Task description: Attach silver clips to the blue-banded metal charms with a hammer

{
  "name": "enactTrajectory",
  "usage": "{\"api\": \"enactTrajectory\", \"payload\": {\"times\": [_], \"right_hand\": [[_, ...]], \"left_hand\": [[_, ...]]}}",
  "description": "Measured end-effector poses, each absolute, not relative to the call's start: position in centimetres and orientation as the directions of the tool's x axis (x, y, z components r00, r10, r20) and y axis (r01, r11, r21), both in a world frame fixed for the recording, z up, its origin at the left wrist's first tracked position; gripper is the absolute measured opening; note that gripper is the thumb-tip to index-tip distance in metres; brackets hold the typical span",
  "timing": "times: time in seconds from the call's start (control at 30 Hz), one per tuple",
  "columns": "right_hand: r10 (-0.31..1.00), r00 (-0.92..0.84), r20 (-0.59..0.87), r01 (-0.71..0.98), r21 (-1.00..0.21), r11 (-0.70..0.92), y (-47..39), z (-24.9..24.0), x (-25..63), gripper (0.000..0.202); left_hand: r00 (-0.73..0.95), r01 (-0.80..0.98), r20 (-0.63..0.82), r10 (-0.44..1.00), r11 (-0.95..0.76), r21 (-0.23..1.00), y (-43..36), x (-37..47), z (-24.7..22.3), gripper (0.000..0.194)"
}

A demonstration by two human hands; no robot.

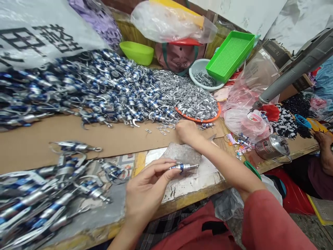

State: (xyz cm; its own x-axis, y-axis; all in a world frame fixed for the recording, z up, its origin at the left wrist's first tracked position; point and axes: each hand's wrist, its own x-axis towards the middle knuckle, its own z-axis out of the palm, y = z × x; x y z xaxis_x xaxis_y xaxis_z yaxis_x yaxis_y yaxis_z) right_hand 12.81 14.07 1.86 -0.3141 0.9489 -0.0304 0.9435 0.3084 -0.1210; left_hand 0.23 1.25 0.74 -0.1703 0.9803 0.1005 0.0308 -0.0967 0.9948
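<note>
blue-and-silver part (185, 167) in left hand (147, 187), right hand (187, 132) beyond

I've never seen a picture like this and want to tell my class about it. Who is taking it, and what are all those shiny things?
There's no robot here, just a person with bare hands. The camera sits on their head, looking forward and down, so you see roughly what they see.

The left hand holds a blue-and-silver metal piece between thumb and fingers. The right hand is near the orange-rimmed basket, which holds many small metal plates. I can't tell whether that hand is holding anything.

The big shiny heap is lots of similar blue-and-silver pieces, partly on brown cardboard. More lie in a smaller pile at the front left. At the far right, you can see another person's hand.
</note>
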Motion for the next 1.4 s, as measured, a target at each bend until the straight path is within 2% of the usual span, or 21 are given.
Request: {"api": "enactTrajectory", "payload": {"times": [0.13, 0.23, 0.3, 0.37, 0.4, 0.43, 0.47, 0.53, 0.6, 0.73, 0.83, 0.9, 0.97, 1.03, 1.07, 1.13, 1.23, 1.33, 1.4], "right_hand": [[0.957, -0.289, -0.038, 0.947, -0.156, 0.280, 14.5, 2.0, 13.0, 0.024], [0.960, -0.279, -0.006, 0.935, -0.231, 0.270, 13.1, 2.7, 14.7, 0.022], [0.959, -0.283, 0.034, 0.914, -0.295, 0.280, 10.9, 3.2, 15.8, 0.018], [0.955, -0.278, 0.104, 0.854, -0.427, 0.296, 7.9, 3.6, 16.4, 0.014], [0.950, -0.251, 0.187, 0.723, -0.616, 0.313, 6.3, 3.6, 16.6, 0.011], [0.938, -0.230, 0.259, 0.571, -0.745, 0.346, 4.9, 3.7, 16.8, 0.010], [0.929, -0.208, 0.306, 0.432, -0.823, 0.368, 3.6, 3.6, 16.8, 0.008], [0.921, -0.178, 0.347, 0.217, -0.899, 0.381, 2.0, 3.5, 16.8, 0.005], [0.926, -0.182, 0.331, 0.113, -0.928, 0.355, 1.6, 3.3, 16.8, 0.003], [0.920, -0.226, 0.321, 0.025, -0.942, 0.335, 1.8, 2.9, 16.9, 0.002], [0.869, -0.242, 0.432, 0.158, -0.866, 0.475, 1.1, 2.6, 17.3, 0.015], [0.766, -0.279, 0.579, 0.334, -0.689, 0.643, 0.2, 2.5, 17.7, 0.025], [0.604, -0.397, 0.691, 0.454, -0.424, 0.784, -0.4, 2.7, 18.1, 0.022], [0.466, -0.535, 0.705, 0.464, -0.215, 0.859, -0.6, 3.0, 18.5, 0.019], [0.431, -0.579, 0.692, 0.456, -0.163, 0.875, -0.5, 3.2, 18.7, 0.019], [0.429, -0.598, 0.676, 0.455, -0.154, 0.877, -0.2, 3.4, 18.9, 0.020], [0.491, -0.534, 0.689, 0.479, -0.232, 0.846, 0.2, 3.0, 18.7, 0.024], [0.587, -0.432, 0.684, 0.482, -0.375, 0.792, 0.0, 2.1, 18.2, 0.024], [0.687, -0.350, 0.637, 0.463, -0.519, 0.718, -0.4, 1.8, 17.9, 0.017]], "left_hand": [[-0.190, 0.105, 0.004, 0.982, 0.016, 0.994, 1.0, 0.1, 0.8, 0.010], [-0.175, 0.116, -0.036, 0.984, 0.057, 0.992, 0.8, 0.3, 0.9, 0.014], [-0.173, 0.036, -0.082, 0.982, 0.090, 0.995, 0.6, 0.7, 1.1, 0.019], [-0.144, -0.091, -0.139, 0.980, 0.127, 0.988, 0.4, 1.2, 1.3, 0.027], [-0.123, -0.150, -0.156, 0.980, 0.137, 0.979, 0.3, 1.5, 1.4, 0.031], [-0.105, -0.194, -0.165, 0.981, 0.143, 0.971, 0.2, 1.7, 1.5, 0.033], [-0.101, -0.220, -0.166, 0.981, 0.141, 0.965, 0.1, 2.0, 1.6, 0.032], [-0.127, -0.229, -0.165, 0.978, 0.133, 0.964, 0.0, 2.4, 1.7, 0.029], [-0.154, -0.192, -0.150, 0.977, 0.120, 0.974, -0.1, 2.5, 1.7, 0.026], [-0.118, -0.037, -0.009, 0.993, 0.005, 0.999, 0.2, 1.9, 1.3, 0.021], [0.010, 0.014, 0.068, 0.998, -0.068, 0.998, 0.7, 1.1, 1.3, 0.017], [0.052, -0.015, 0.064, 0.997, -0.063, 0.998, 1.0, 0.7, 1.5, 0.014], [0.054, -0.028, 0.069, 0.996, -0.068, 0.997, 1.1, 0.4, 1.9, 0.012], [0.071, 0.015, 0.089, 0.993, -0.091, 0.996, 1.3, 0.1, 2.3, 0.009], [0.089, 0.051, 0.097, 0.991, -0.102, 0.993, 1.4, 0.0, 2.6, 0.008], [0.132, 0.124, 0.100, 0.986, -0.116, 0.985, 1.7, -0.3, 3.0, 0.006], [0.186, 0.168, 0.087, 0.979, -0.119, 0.978, 2.0, -0.7, 3.2, 0.009], [0.187, 0.115, -0.013, 0.982, -0.008, 0.993, 1.4, -0.5, 2.7, 0.009], [0.108, 0.015, -0.127, 0.986, 0.126, 0.992, 0.5, 0.1, 2.0, 0.012]]}}
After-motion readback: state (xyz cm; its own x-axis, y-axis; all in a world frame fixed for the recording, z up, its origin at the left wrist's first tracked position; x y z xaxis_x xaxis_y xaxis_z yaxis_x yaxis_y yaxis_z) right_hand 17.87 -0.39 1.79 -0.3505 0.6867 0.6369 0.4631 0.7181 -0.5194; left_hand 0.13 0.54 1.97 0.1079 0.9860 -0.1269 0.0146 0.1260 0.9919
